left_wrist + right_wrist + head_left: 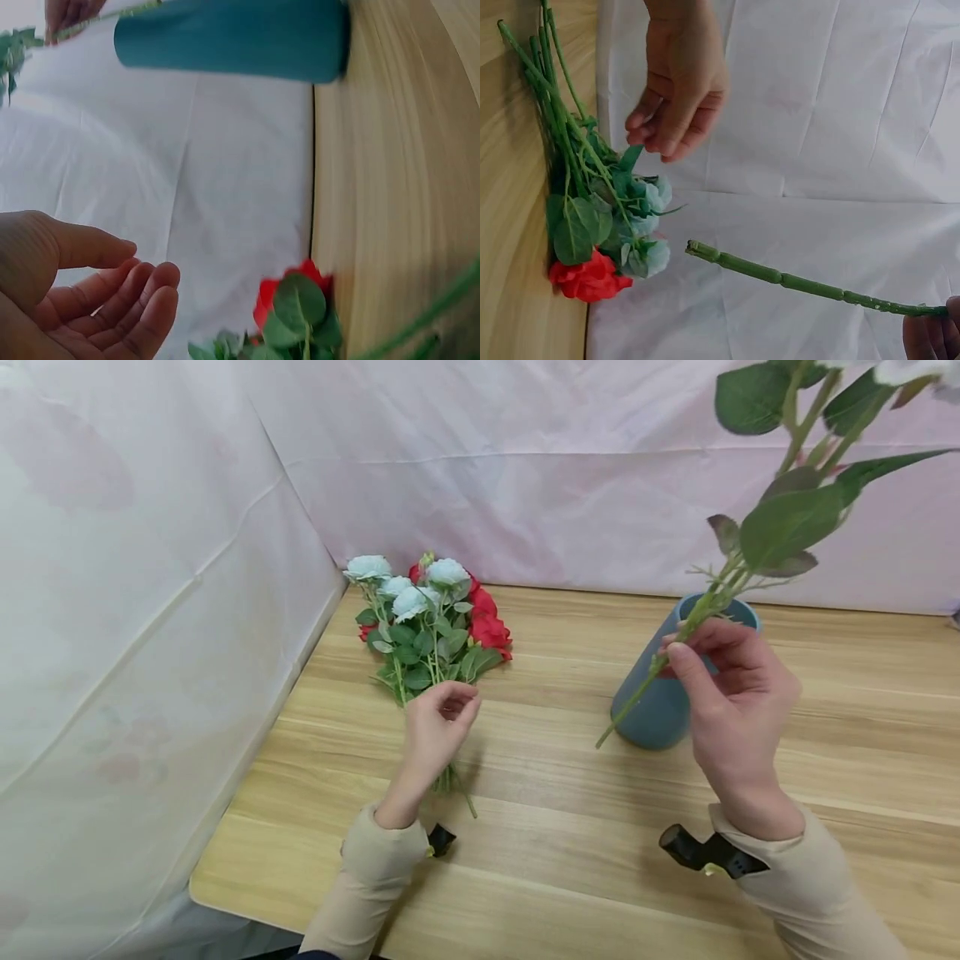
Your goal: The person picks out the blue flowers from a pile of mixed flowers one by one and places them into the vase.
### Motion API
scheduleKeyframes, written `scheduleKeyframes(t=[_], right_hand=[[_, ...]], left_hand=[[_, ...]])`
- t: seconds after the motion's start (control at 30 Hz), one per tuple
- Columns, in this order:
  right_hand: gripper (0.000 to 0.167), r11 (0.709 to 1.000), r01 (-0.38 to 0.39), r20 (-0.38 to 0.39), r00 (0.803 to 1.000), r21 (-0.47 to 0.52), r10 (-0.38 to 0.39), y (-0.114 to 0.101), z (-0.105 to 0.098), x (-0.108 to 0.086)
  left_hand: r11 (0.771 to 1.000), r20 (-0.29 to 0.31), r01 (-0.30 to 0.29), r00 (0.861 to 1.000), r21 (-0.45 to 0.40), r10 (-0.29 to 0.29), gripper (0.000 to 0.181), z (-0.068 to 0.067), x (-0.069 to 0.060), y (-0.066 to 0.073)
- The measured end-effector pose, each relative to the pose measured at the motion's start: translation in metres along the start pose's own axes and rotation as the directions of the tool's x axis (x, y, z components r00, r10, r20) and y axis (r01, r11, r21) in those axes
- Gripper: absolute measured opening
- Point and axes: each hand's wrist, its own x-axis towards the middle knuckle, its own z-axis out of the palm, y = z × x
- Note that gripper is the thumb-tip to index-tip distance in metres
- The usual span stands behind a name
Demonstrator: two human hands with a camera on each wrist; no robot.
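Note:
My right hand (742, 718) pinches the green stem (802, 283) of a white artificial flower (795, 522) between thumb and fingers. The stem slants, its cut end low and left, its white petals partly cropped at the top edge. Behind that stem stands a blue-grey vase (648, 714), upright on the table; the left wrist view shows the vase (232, 37) too. My left hand (441, 727) hovers over the stems of a flower bunch (427, 643), fingers loosely curled with nothing held. Pale blue-white blooms (416, 602) and red blooms (489, 631) make up the bunch lying on the table.
The wood-grain table (555, 860) has its rounded left corner at the lower left. Pale fabric (510, 485) hangs along the back and the left side. A black wrist mount (708, 852) sits on the right sleeve.

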Motion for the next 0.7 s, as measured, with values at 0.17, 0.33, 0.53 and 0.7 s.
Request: scheduleKeyframes(t=[0.17, 0.33, 0.53, 0.7], right_hand=[[0.016, 0.999, 0.026, -0.046, 0.999, 0.024, -0.024, -0.007, -0.001, 0.008], [0.015, 0.998, 0.042, -0.093, 0.995, 0.052, -0.037, -0.013, -0.002, 0.014], [0.015, 0.994, 0.089, -0.15, 0.986, 0.064, -0.079, -0.02, -0.006, 0.024], [0.021, 0.989, 0.137, -0.208, 0.971, 0.063, -0.121, -0.025, -0.012, 0.038]], left_hand=[[0.988, -0.028, 0.15, 0.988, 0.04, -0.149, 0.005, -0.015, -0.005, -0.019], [0.96, -0.048, 0.268, 0.963, 0.08, -0.265, 0.007, -0.023, -0.012, -0.032], [0.931, -0.045, 0.358, 0.934, 0.07, -0.356, 0.012, -0.024, -0.021, -0.041], [0.909, -0.015, 0.411, 0.912, 0.068, -0.411, 0.02, -0.022, -0.025, -0.045]])
